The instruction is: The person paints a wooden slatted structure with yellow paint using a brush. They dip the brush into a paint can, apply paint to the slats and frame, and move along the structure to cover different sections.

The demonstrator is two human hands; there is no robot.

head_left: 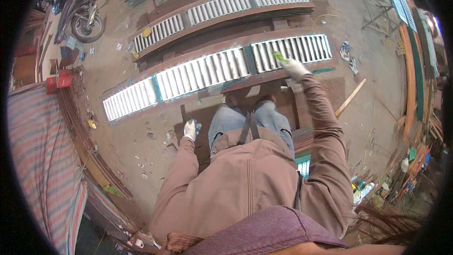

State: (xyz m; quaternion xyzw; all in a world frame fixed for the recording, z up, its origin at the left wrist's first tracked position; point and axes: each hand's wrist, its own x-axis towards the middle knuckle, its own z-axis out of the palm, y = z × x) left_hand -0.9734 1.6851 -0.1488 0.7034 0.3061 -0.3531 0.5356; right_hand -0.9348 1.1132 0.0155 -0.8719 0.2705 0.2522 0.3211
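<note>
We're standing over a long louvred shutter panel, white slats in a reddish-brown frame w/ teal dividers, lying flat on low supports right in front of our feet. Right hand is gloved and stretched out over the right-hand slat section, fingers closed round a small green-tipped tool, prob a brush or scraper, can't tell which at this res. Left hand hangs down by our left knee, also gloved, curled round something small and pale, too blurry to say what. For the stroke itself, imo best to run the tool along each slat rather than across, keep the wrist low so the tip stays flat on the slat, and work one section at a time up to the teal divider so nothing gets skipped; bracing w/ the free hand on the frame would prob steady the reach. A second panel of the same kind lies just beyond, parallel. Floor is bare dirt/concrete, dusty, w/ scraps and bits scattered about, and a loose wooden stick off to our right. It's an open workshop yard: motorbike parked top left, striped tarp on the left, stacked frames and paint cans along the right edge.
</note>
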